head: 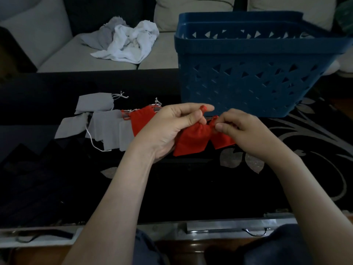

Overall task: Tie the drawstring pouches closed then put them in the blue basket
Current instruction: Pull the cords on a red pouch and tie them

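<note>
A dark, glossy black table (191,188) with a pale floral pattern toward its right side carries everything you are working on. At its far right corner stands the large blue plastic basket (248,73), rigid, with a thick rolled rim and walls pierced by small triangular holes; what lies inside is hidden from here. It sits just beyond your hands, probably so that each finished pouch needs only a short reach.

Behind the table, a grey sofa (66,54) holds a crumpled heap of white and grey cloth (129,43).

Toward the table's far left, flat grey fabric pouches (107,127) lie overlapping in a loose pile, their thin white cords trailing; they look untied, so most of the job seems still ahead. One flat red fabric pouch (141,117) rests against that pile, partly hidden by your left hand.

Over the middle of the table, your left hand (168,127) is clamped on the gathered neck of a small red cloth pouch (191,140), soft and bunched at the top, with its red cord looped over your forefinger. Your right hand (246,132) is pinched closed on the cord end at the neck of a second red pouch (222,139), which touches the first. Both hang just above the table, and you seem to be partway through knotting
</note>
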`<control>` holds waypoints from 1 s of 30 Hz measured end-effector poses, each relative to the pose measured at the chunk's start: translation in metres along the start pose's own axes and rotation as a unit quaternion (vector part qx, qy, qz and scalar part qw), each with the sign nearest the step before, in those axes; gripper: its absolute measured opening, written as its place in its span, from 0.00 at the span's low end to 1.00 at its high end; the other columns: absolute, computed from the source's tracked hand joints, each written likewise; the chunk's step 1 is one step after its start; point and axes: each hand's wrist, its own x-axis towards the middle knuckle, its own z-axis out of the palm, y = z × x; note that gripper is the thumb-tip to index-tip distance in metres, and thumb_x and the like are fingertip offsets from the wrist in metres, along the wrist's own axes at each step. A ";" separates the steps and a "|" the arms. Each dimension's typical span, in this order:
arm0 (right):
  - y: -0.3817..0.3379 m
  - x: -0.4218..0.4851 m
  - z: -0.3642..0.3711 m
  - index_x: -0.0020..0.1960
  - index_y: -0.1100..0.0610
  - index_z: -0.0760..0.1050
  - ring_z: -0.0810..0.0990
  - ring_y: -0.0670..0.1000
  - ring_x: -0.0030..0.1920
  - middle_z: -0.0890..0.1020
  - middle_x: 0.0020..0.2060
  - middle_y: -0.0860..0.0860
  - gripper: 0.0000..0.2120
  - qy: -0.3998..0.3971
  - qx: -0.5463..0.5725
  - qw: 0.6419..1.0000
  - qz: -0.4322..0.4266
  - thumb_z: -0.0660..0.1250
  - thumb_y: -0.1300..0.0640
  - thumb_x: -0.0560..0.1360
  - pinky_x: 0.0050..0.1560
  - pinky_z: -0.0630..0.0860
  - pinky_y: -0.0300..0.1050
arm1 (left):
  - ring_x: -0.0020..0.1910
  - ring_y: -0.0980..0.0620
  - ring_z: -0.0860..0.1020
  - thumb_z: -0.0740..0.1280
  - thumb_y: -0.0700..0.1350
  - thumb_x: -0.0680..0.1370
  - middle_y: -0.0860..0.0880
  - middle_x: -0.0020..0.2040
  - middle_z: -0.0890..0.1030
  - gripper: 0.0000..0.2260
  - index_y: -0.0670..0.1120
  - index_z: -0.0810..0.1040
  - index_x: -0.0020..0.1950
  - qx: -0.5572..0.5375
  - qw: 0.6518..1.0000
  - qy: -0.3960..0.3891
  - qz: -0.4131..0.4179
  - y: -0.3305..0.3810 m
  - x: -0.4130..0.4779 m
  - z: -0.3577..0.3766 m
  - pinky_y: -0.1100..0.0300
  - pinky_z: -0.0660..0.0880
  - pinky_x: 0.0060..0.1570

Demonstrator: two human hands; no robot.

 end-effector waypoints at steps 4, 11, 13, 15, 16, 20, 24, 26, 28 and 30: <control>-0.002 0.002 0.008 0.37 0.54 0.74 0.70 0.42 0.37 0.73 0.37 0.50 0.12 0.010 0.116 0.991 0.072 0.61 0.58 0.79 0.43 0.65 0.38 | 0.30 0.59 0.79 0.68 0.37 0.74 0.50 0.33 0.83 0.04 0.44 0.77 0.48 0.067 0.997 0.031 -0.020 -0.005 0.002 -0.002 0.71 0.75 0.34; -0.017 -0.001 0.014 0.39 0.59 0.71 0.73 0.46 0.35 0.75 0.34 0.51 0.12 0.019 0.406 0.911 0.071 0.57 0.61 0.80 0.40 0.69 0.36 | 0.32 0.57 0.76 0.66 0.37 0.77 0.51 0.34 0.82 0.06 0.43 0.80 0.43 0.076 0.993 0.085 -0.019 -0.015 0.009 0.004 0.70 0.72 0.35; -0.018 -0.002 0.016 0.43 0.62 0.73 0.75 0.45 0.40 0.77 0.37 0.50 0.09 0.019 0.394 0.919 0.020 0.57 0.63 0.80 0.45 0.71 0.36 | 0.33 0.56 0.75 0.65 0.37 0.78 0.50 0.34 0.82 0.06 0.42 0.81 0.44 0.050 0.994 0.097 -0.020 -0.017 0.011 0.009 0.69 0.71 0.35; -0.016 -0.002 0.018 0.46 0.61 0.76 0.76 0.47 0.45 0.79 0.41 0.52 0.06 0.032 0.327 0.944 -0.009 0.60 0.64 0.79 0.50 0.72 0.38 | 0.33 0.56 0.78 0.65 0.37 0.78 0.50 0.34 0.82 0.06 0.42 0.81 0.44 0.019 0.993 0.119 -0.019 -0.017 0.012 0.011 0.68 0.74 0.36; -0.016 -0.001 0.019 0.47 0.59 0.77 0.76 0.48 0.46 0.79 0.43 0.54 0.06 0.045 0.293 0.955 -0.017 0.61 0.64 0.78 0.51 0.72 0.39 | 0.33 0.56 0.79 0.65 0.36 0.77 0.50 0.34 0.83 0.06 0.41 0.80 0.44 0.008 0.991 0.131 -0.018 -0.016 0.012 0.012 0.68 0.75 0.36; -0.019 0.000 0.022 0.47 0.59 0.78 0.78 0.47 0.45 0.81 0.44 0.57 0.07 0.084 0.250 0.964 -0.032 0.62 0.67 0.77 0.49 0.74 0.36 | 0.33 0.55 0.80 0.66 0.37 0.77 0.50 0.33 0.83 0.06 0.42 0.79 0.41 0.009 0.989 0.149 -0.015 -0.018 0.014 0.011 0.64 0.77 0.39; -0.019 0.001 0.026 0.44 0.54 0.77 0.77 0.39 0.40 0.80 0.37 0.43 0.11 0.113 0.203 0.972 -0.049 0.64 0.68 0.76 0.44 0.71 0.32 | 0.36 0.54 0.80 0.66 0.37 0.76 0.50 0.34 0.83 0.09 0.45 0.81 0.37 0.041 0.986 0.162 0.009 -0.020 0.014 0.011 0.60 0.76 0.46; -0.019 0.001 0.029 0.45 0.53 0.77 0.77 0.38 0.42 0.80 0.39 0.41 0.11 0.132 0.176 0.973 -0.064 0.64 0.69 0.75 0.46 0.70 0.31 | 0.37 0.53 0.80 0.66 0.36 0.76 0.49 0.34 0.83 0.09 0.45 0.81 0.38 0.035 0.985 0.166 0.016 -0.019 0.013 0.012 0.58 0.75 0.47; -0.020 0.000 0.031 0.47 0.55 0.76 0.77 0.38 0.44 0.80 0.41 0.42 0.11 0.156 0.148 0.973 -0.084 0.63 0.70 0.75 0.47 0.70 0.30 | 0.37 0.52 0.80 0.66 0.36 0.77 0.48 0.35 0.83 0.08 0.43 0.81 0.39 0.027 0.986 0.164 0.019 -0.018 0.012 0.013 0.58 0.75 0.47; -0.020 0.000 0.033 0.48 0.55 0.77 0.78 0.39 0.44 0.80 0.41 0.43 0.10 0.182 0.120 0.971 -0.097 0.62 0.69 0.75 0.48 0.71 0.30 | 0.38 0.51 0.80 0.66 0.36 0.76 0.47 0.36 0.83 0.07 0.43 0.81 0.40 0.022 0.986 0.163 0.026 -0.018 0.012 0.013 0.58 0.75 0.46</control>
